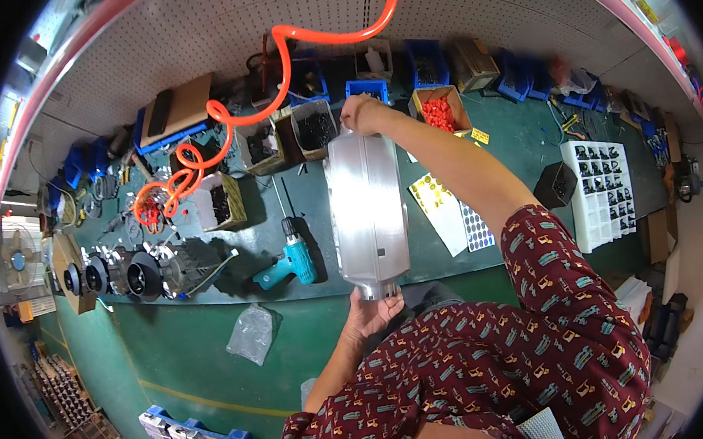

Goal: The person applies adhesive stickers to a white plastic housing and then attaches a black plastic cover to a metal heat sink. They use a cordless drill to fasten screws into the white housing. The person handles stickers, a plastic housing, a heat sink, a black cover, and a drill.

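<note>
A large silver metal housing (369,206), shaped like a drum with narrower round ends, lies lengthwise across the front edge of the green workbench. My right hand (365,114) reaches over to its far end, with the fingers curled around the narrow neck. At the near end, my left hand (367,313) supports the short collar from below, its fingers against the rim. To the left of the housing, a teal cordless drill (290,261) with a long bit lies on its side. White sheets of round yellow stickers (432,199) and dark stickers (476,230) are on the right.
Boxes of small parts line the back, including red pieces (438,115) and black screws (314,129). A coiled orange air hose (282,68) hangs overhead. Several motors with black fans (145,273) stand at the left. A white tray (584,234) of black parts sits right.
</note>
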The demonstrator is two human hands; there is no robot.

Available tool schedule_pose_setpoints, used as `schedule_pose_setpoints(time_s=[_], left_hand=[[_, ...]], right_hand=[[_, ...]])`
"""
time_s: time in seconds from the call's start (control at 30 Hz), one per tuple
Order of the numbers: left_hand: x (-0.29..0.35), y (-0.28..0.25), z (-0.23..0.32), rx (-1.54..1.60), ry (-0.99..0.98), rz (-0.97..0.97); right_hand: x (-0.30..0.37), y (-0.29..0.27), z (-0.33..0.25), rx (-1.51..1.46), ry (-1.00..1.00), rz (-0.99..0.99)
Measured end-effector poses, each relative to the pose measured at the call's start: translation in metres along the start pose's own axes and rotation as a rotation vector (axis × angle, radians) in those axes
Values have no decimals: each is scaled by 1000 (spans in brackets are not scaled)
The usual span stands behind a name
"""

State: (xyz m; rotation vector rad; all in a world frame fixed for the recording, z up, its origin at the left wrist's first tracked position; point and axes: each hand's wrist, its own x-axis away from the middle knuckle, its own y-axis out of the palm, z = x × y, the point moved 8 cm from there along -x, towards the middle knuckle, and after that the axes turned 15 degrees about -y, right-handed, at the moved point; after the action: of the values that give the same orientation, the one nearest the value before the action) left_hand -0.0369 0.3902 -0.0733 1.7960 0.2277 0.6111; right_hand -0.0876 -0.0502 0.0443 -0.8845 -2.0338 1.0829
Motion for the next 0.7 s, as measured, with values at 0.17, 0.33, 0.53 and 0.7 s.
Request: schedule_pose_setpoints(time_s=[0.17, 0.33, 0.53, 0.7], left_hand=[[-4, -12, 0, 55, 15, 43], [0, -13, 3, 33, 17, 28], [3, -9, 9, 28, 30, -4], [7, -9, 8, 20, 52, 16]], right_hand=[[-6, 27, 23, 13, -95, 60], [-5, 23, 12, -77, -226, 146], [-9, 30, 17, -170, -216, 185], [-6, 25, 10, -112, -233, 173]])
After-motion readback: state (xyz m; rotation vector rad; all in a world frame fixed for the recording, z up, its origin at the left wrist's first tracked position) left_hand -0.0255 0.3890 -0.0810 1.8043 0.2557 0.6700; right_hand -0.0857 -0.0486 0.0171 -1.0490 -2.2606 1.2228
